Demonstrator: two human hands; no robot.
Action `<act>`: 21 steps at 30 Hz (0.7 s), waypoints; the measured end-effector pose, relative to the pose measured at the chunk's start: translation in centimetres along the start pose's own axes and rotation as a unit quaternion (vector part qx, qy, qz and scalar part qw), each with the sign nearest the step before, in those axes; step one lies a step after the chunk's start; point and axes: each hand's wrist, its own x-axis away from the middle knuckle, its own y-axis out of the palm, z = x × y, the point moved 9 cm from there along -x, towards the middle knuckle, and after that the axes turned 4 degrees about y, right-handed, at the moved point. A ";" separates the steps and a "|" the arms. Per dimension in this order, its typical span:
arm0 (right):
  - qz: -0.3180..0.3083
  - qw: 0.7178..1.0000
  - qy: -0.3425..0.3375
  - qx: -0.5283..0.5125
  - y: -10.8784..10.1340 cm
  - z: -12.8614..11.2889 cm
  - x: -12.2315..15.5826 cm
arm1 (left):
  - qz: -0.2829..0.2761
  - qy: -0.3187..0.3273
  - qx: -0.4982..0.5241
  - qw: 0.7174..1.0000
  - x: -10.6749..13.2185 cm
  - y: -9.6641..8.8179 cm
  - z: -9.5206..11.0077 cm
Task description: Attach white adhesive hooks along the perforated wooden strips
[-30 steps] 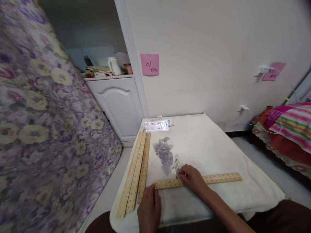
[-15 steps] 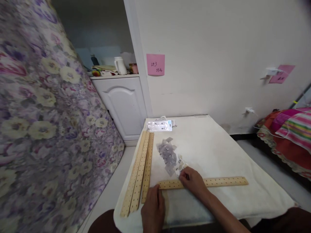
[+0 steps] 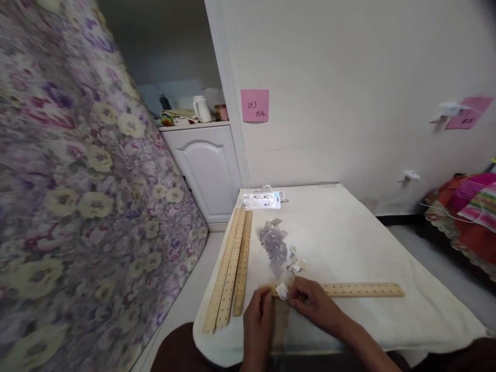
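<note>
A perforated wooden strip lies crosswise near the front of the cloth-covered table. My left hand is closed at its left end, thumb and index finger pinching it. From the fingertips of my right hand a small white square piece sticks out, held just over the strip near that end. What lies under the white piece is hidden. Just beyond my right hand is a small heap of white and beige pieces. To its left, several small grey translucent packets are piled.
More perforated wooden strips lie lengthwise along the table's left side. A clear blister pack rests at the far edge. A floral curtain hangs at left, beside a white cabinet. A bed with striped covers stands at right.
My right hand has come away from the small heap toward my left hand, now with a white square piece in its fingers. The view has shifted slightly left.
</note>
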 end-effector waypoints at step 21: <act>-0.007 0.990 0.083 -0.112 1.8 2.3 0.0 | -0.093 -0.133 0.133 0.978 1.0 2.6 -2.0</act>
